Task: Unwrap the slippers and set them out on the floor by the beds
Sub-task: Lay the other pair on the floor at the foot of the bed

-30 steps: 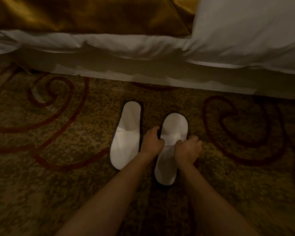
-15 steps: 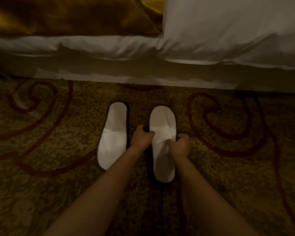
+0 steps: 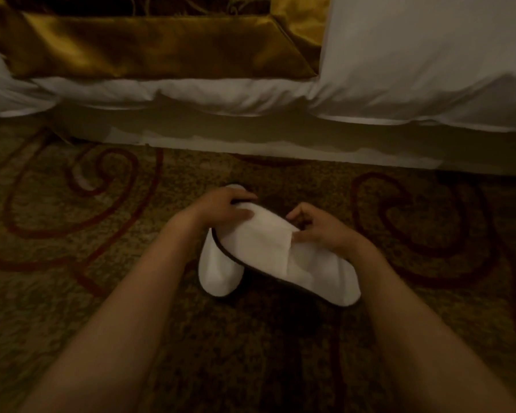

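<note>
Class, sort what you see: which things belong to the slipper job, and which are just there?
Job: upper slipper, held by left hand and right hand; lower slipper; carpet.
Just there: gold bed runner; white duvet.

One slipper [image 3: 280, 251] overlaps another [image 3: 218, 272], before the bed [image 3: 251, 93]

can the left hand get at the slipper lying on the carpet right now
Probably yes, once freed: the left hand grips the lifted slipper, which partly covers the slipper on the carpet. Its heel end lies bare beside the left forearm.
</note>
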The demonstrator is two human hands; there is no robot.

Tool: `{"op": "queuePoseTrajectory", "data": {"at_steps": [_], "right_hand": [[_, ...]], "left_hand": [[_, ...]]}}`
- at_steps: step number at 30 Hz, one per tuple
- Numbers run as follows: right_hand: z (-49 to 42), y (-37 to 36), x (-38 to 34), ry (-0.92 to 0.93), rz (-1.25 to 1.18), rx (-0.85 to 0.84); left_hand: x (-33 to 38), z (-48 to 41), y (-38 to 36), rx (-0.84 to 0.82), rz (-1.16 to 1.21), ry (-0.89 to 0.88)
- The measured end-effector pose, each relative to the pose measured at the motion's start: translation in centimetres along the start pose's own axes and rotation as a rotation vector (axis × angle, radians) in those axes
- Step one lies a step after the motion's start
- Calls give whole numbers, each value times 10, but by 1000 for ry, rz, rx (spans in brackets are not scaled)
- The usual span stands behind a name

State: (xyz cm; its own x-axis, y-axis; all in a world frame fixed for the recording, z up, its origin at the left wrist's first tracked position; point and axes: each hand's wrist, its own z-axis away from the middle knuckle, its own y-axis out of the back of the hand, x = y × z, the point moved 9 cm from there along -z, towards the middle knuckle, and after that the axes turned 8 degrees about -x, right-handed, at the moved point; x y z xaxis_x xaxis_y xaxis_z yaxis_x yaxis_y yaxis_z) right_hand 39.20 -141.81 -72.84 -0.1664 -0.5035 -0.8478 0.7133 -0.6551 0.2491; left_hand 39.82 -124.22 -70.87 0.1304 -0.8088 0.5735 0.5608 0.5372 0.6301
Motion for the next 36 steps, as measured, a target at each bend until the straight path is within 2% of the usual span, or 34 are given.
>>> {"op": "queuePoseTrajectory", "data": {"at_steps": [4,7,9,12,13,15,16,18,20,24,29,36], "right_hand": [[-8,-12,-21,62,239,-103],[-18,-22,-25,22,461,-135],[-22,-14,-23,-38,562,-20],[-15,15,-16,-155,679,310],[-9,27,-6,-230,601,419],[4,38,30,-436,296,555],[8,32,49,-519,108,551],[7,6,78,-552,-231,469],[7,-11,93,-561,-314,438],[13,-7,109,-613,-74,521],[19,-3,125,-625,-23,596],[19,10,120,-548,173,703]], "left_hand": [[10,10,-22,-138,-26,-65],[13,10,-52,-197,34,-78],[1,8,-62,-119,209,-15],[-20,7,-77,65,570,110],[-26,7,-83,113,685,150],[-32,6,-98,169,898,216],[-32,4,-106,176,988,239],[-27,1,-121,160,1080,261],[-19,-3,-134,142,1060,279],[-14,-8,-149,152,709,386],[-1,-17,-155,73,430,303],[11,-23,-168,27,419,269]]}}
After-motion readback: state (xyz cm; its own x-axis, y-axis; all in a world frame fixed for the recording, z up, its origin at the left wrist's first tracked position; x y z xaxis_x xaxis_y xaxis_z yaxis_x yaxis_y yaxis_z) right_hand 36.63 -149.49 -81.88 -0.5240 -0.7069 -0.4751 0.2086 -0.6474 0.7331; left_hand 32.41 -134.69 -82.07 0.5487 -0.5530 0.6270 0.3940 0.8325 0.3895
